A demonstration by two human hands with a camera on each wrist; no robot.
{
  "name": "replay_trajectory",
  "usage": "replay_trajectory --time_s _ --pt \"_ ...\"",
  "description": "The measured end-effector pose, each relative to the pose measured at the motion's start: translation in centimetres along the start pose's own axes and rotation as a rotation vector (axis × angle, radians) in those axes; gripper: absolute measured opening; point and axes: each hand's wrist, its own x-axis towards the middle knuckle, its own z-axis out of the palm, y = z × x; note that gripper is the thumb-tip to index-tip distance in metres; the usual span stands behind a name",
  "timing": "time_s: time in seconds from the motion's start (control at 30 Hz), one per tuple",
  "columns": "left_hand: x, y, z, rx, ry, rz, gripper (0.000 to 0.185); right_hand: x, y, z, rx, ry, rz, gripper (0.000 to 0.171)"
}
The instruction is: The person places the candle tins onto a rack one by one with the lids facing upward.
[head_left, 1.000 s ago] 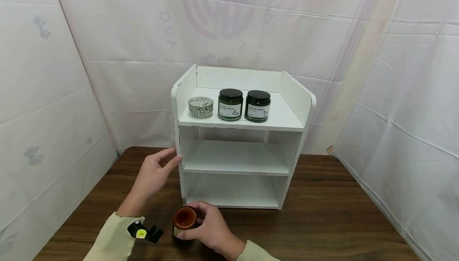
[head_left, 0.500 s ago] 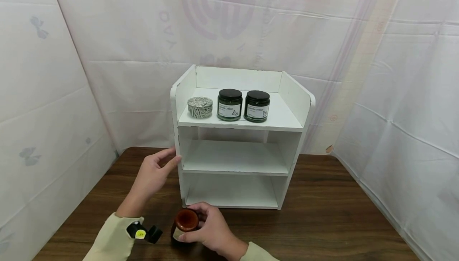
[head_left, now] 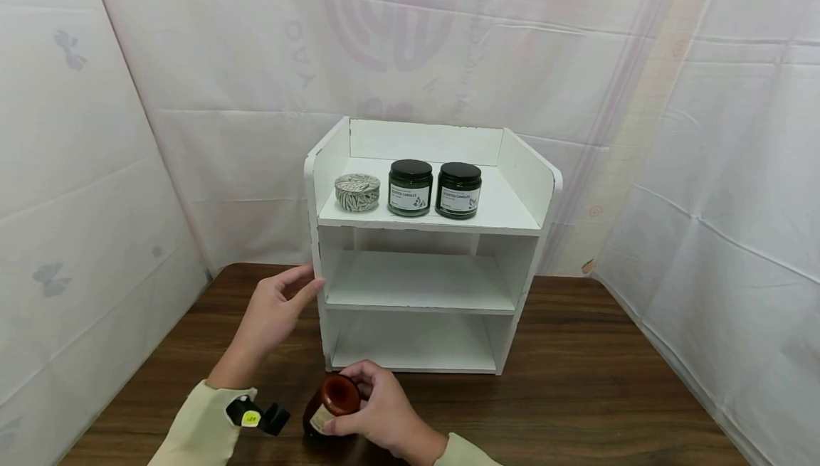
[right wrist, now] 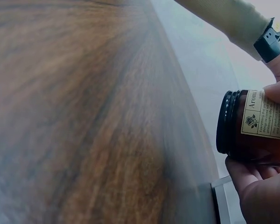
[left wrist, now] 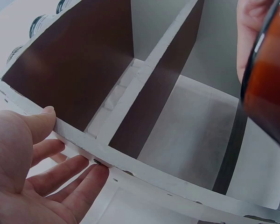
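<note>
My right hand (head_left: 378, 409) grips an amber glass jar (head_left: 333, 402) with a cream label (right wrist: 263, 116) and a black lid, tilted just above the wooden table (head_left: 608, 395) in front of the white shelf unit (head_left: 423, 238). In the right wrist view the fingers (right wrist: 252, 186) curl under the jar (right wrist: 254, 128). My left hand (head_left: 275, 309) lies with straight fingers against the shelf unit's left side wall (left wrist: 144, 170), thumb on its front edge. The jar (left wrist: 270, 79) shows large at the right of the left wrist view.
Two dark green candle jars (head_left: 411, 187) (head_left: 458, 190) and a round patterned tin (head_left: 357, 191) stand on the top shelf. The middle and bottom shelves hold nothing. White sheets hang behind and on both sides.
The right hand has tipped the amber jar over and brought it slightly lower and nearer. The left hand has stayed on the shelf's side.
</note>
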Motion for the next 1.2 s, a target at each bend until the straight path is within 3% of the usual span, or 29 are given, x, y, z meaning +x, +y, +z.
replay_trajectory --time_s 0.53,0.83,1.2 --pt "0.0 0.3 0.0 -0.004 -0.004 0.0 0.051 -0.2 -0.5 -0.6 -0.033 0.003 0.013 0.053" --pt "0.0 0.3 0.0 0.007 -0.001 0.001 0.05 -0.4 -0.9 -1.5 -0.102 -0.04 0.002 0.046" --pt "0.1 0.0 0.0 0.038 -0.001 -0.007 0.053 -0.6 -1.5 -2.7 -0.09 -0.115 -0.002 0.043"
